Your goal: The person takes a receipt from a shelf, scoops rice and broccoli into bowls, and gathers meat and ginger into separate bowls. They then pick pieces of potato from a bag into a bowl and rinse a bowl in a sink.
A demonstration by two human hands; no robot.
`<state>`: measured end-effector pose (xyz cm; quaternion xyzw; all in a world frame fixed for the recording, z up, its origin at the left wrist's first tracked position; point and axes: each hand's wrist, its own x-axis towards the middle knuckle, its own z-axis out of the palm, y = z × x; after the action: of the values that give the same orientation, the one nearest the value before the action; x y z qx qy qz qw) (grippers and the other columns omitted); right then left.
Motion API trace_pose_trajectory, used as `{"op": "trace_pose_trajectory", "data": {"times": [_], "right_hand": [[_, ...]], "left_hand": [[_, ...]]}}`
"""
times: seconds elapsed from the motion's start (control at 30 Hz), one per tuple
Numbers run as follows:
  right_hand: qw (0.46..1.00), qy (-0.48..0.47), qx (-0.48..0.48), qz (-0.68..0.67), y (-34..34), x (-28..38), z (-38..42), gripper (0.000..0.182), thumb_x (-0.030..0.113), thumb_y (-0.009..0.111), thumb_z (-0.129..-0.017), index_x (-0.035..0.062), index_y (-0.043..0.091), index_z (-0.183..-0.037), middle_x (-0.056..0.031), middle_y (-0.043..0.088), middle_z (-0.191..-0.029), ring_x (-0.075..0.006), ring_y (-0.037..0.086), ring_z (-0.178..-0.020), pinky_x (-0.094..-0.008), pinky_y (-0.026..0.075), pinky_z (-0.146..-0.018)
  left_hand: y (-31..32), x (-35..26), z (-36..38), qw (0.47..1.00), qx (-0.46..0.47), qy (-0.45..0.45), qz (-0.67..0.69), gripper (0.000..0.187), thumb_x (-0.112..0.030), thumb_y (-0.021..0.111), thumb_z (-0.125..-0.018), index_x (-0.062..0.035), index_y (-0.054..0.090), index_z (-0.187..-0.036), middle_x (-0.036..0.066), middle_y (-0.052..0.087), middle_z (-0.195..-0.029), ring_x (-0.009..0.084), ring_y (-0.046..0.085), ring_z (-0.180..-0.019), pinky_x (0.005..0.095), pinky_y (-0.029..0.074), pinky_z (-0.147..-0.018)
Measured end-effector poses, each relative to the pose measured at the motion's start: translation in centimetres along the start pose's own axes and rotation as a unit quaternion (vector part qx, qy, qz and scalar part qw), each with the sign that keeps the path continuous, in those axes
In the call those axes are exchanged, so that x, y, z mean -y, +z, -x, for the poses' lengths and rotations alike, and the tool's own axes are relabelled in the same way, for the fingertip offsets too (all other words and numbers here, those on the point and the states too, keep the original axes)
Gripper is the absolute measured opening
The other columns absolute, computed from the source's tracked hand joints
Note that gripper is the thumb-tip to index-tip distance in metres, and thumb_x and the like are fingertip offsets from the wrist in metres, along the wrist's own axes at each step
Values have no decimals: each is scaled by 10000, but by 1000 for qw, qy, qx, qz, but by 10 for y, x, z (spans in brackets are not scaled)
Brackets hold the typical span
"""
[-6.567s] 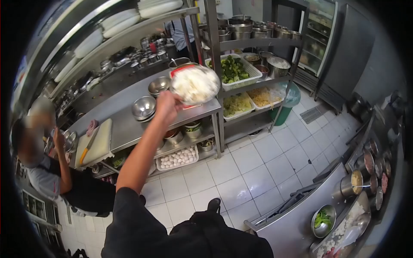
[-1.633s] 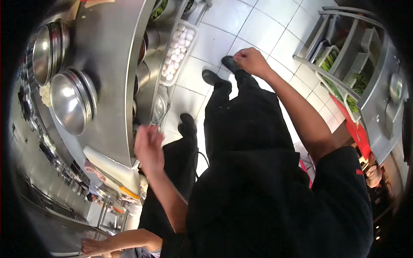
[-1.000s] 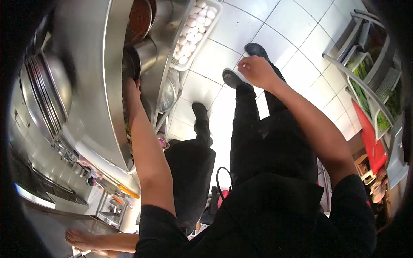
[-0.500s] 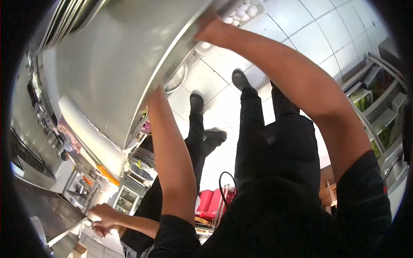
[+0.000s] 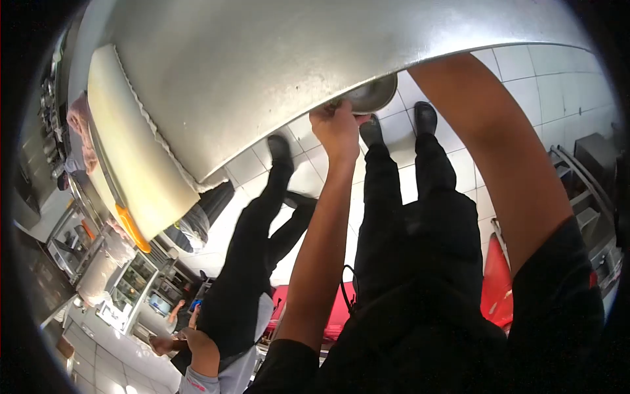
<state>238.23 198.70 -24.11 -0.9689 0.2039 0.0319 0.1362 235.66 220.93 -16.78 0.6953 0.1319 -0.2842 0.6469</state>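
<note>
My left hand (image 5: 336,131) is at the front edge of the steel counter (image 5: 262,72), its fingers closed at the side of a round metal bowl (image 5: 377,95). Part of that bowl is hidden beneath the counter, so its contents do not show. My right forearm reaches under the same edge, farther right, and the counter hides the hand itself.
A thick white cutting board (image 5: 134,144) lies at the counter's left end, with an orange-handled knife (image 5: 131,226) along it. Pinkish meat (image 5: 82,131) is beside the board. To the left stands another person (image 5: 230,295) in dark clothes. Metal racks (image 5: 584,190) are at right.
The view has turned, and more of the counter's front edge shows. My left hand has come to the metal bowl; my right hand has gone under the counter. The other person has shifted.
</note>
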Motion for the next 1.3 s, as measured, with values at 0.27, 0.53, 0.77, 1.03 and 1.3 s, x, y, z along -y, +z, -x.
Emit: {"op": "trace_pose_trajectory", "data": {"times": [0.27,0.53,0.77,1.03,1.3], "right_hand": [[995,64,-11,-78,-12,-10,10,224,179,610,-744,27,655,-903,-153,663,-866,-331,635,-777,-387,516,-711],[950,-29,-159,-267,-55,58,97,191,96,610,-707,43,669,-881,-172,656,-841,-336,630,-765,-388,507,-701],[941,76,-54,-326,-122,56,196,224,-22,628,-703,66,683,-901,-153,640,-979,-345,631,-825,-380,510,-720],[885,2,-73,-459,-229,44,236,52,-4,659,-752,17,642,-797,-104,620,-733,-215,605,-624,-285,482,-593],[804,141,-90,-570,-268,-36,263,63,3,681,-766,5,619,-774,-15,605,-698,-65,536,-633,-219,450,-591]], "left_hand": [[20,2,-13,999,9,-31,-4,179,96,493,-747,15,373,-852,166,513,-851,281,632,-726,419,628,-622],[27,3,5,999,26,6,-18,130,49,544,-787,44,415,-800,121,507,-771,185,598,-612,328,600,-482],[-5,-7,85,992,80,-35,-96,205,21,575,-789,2,375,-749,89,474,-738,183,596,-598,322,586,-468],[-10,-81,160,969,194,-36,-146,159,-1,582,-791,-14,429,-827,107,522,-747,203,619,-563,330,560,-464],[-19,-233,127,995,33,90,35,112,-2,494,-792,-9,461,-899,140,551,-854,265,617,-757,387,589,-617]]}}
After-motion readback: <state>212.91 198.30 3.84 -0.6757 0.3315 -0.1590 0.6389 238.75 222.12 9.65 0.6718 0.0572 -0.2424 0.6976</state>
